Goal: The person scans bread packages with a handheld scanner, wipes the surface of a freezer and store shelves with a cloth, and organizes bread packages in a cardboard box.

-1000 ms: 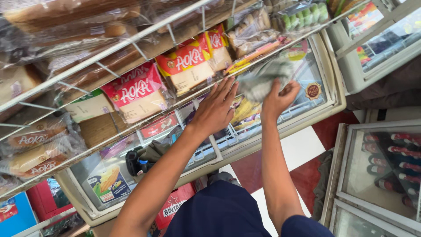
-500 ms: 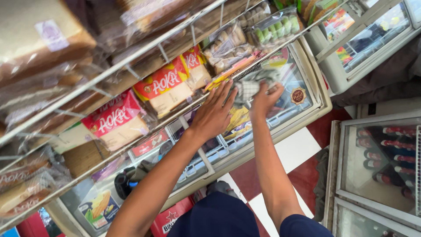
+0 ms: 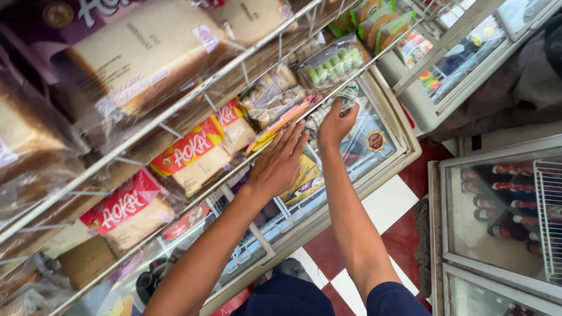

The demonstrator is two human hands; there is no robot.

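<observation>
Wire bread rack (image 3: 175, 114) fills the upper left; chest freezer (image 3: 389, 169) sits below its front edge, open floor to the right. Two red-labelled loaves (image 3: 196, 155) (both bagged). Left hand (image 3: 281, 164) flat, fingers spread, holding nothing. Right hand (image 3: 335, 124) clenched on a checked cloth (image 3: 328, 111) at the rack edge.

Clear snack packet (image 3: 331, 111) — crumpled, checked pattern, at wire shelf (image 3: 193, 193) edge, gripped from below.

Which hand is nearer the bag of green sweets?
Right. The right hand grips a cloth just below the bag of green sweets; the left hand lies flat lower on the rack, farther away.
</observation>
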